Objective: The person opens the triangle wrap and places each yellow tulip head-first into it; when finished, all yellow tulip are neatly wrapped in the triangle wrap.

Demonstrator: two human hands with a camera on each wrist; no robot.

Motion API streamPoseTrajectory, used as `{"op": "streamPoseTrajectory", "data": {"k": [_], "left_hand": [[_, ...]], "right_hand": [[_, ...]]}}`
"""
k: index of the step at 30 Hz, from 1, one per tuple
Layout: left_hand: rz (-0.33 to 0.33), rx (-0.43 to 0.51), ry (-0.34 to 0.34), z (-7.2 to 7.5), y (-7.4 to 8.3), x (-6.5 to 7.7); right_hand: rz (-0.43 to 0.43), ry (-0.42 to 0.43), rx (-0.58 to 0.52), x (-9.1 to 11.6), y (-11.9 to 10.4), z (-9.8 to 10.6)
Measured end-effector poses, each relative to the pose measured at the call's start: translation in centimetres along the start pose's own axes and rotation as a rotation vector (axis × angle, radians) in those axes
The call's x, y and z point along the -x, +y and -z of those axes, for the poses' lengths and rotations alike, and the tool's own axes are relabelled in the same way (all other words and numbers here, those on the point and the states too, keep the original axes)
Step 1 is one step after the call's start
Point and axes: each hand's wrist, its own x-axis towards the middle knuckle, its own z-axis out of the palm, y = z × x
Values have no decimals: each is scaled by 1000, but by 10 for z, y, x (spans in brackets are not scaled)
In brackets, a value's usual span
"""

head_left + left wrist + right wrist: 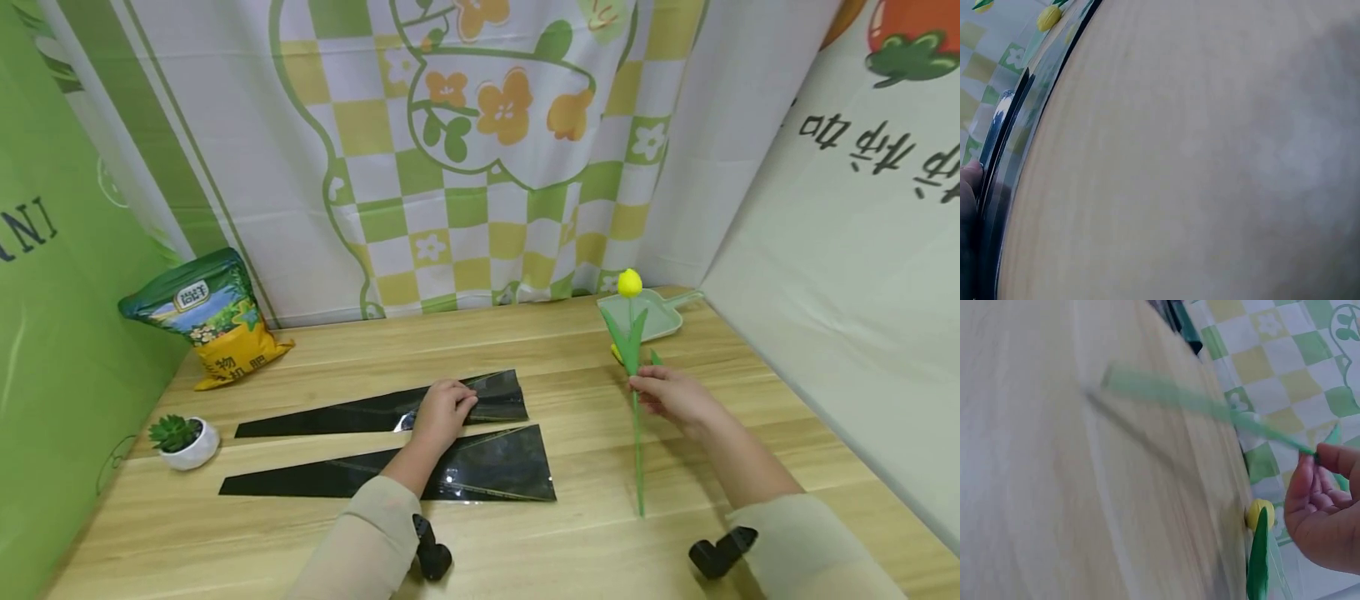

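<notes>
Currently R hand point(669, 397), angled inward, pinches yel. tulip point(632, 343); L hand point(441, 412) atop far blk sheet point(375, 414), can't tell if gripping.

High head view facing forward and down, close tilted wrist views, tabletop point(570, 546) shared

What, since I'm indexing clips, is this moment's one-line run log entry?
left hand: touching farther black sheet | right hand: pinching yellow tulip by stem | nearer black sheet: on table

The black sheets point(498, 467) look like glossy plastic — the tabletop point(570, 546), smooth wood.
</notes>
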Motion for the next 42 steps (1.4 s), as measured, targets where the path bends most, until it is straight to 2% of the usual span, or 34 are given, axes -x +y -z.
{"op": "streamPoseTrajectory", "data": {"k": [3, 5, 11, 18, 22, 25, 30, 42], "left_hand": [[7, 21, 6, 1, 0, 0], [13, 29, 8, 1, -1, 1], [29, 46, 21, 0, 0, 1], [17, 55, 54, 1, 1, 3], [18, 58, 54, 1, 2, 4], [9, 54, 54, 2, 3, 4], [15, 64, 49, 2, 4, 5], [4, 66, 64, 1, 2, 4]], "right_hand": [[32, 12, -156, -3, -3, -4], [44, 49, -251, -5, -5, -7], [59, 252, -485, -14, -10, -23], [55, 537, -643, -31, -12, -38], [69, 624, -689, -40, -11, -45], [77, 654, -684, -44, -11, -51], [99, 653, -679, -49, -9, -59], [46, 547, -537, -51, -7, -83]]}}
